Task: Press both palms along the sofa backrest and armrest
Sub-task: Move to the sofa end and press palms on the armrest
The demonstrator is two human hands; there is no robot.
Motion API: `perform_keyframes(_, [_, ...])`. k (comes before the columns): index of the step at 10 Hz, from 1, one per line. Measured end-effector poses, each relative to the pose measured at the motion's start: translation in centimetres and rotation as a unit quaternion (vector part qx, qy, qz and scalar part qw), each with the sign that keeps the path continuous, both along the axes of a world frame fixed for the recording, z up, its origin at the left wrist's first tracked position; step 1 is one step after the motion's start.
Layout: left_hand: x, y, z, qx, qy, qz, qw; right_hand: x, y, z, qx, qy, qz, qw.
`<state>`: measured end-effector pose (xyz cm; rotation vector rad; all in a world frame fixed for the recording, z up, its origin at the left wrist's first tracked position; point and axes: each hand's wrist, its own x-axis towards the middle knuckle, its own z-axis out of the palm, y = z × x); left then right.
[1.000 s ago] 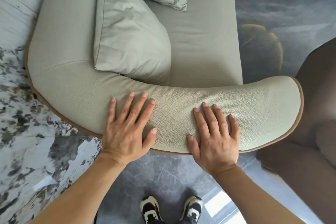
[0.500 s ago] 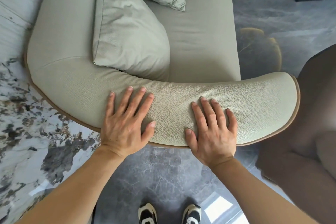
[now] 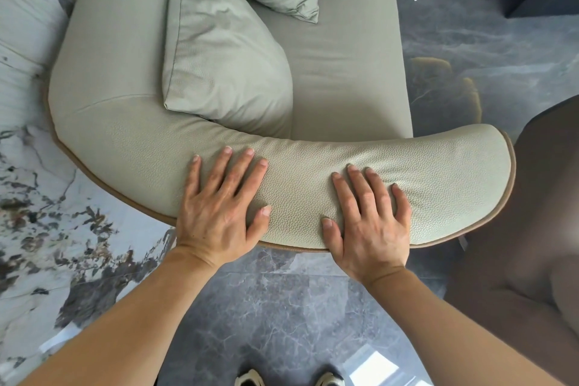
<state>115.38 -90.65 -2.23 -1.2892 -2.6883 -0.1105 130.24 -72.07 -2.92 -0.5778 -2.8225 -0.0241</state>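
Palms flat on the armrest (image 3: pixel 313 185): left hand (image 3: pixel 219 210) toward the corner, right hand (image 3: pixel 371 222) toward the free end, well apart. Fingers (image 3: pixel 241 172) on both hands are splayed and lie flat on the leather, gripping nothing.

Armrest's long axis runs left-right across the view, slightly bowed, with its rounded free end at right. At left it curves into the backrest (image 3: pixel 103 50), which runs up and away from the camera. A cushion (image 3: pixel 219 66) leans in that corner.

To do it well, I'd load through the heels of the palms, keep wrists low, and step hand by hand along the axis, following the bend into the backrest without skipping the corner.
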Motion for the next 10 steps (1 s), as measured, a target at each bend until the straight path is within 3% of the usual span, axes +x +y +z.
perform_keyframes(6, [-2.3, 1.4, 0.0, 0.007, -0.005, -0.005, 1.0, -2.3, 1.3, -0.1, 0.0, -0.026, -0.006, 1.0])
perform_keyframes(10, [-0.7, 0.9, 2.1, -0.043, -0.061, 0.033, 0.997, -1.5, 0.6, 2.1, -0.06, -0.169, -0.022, 0.984])
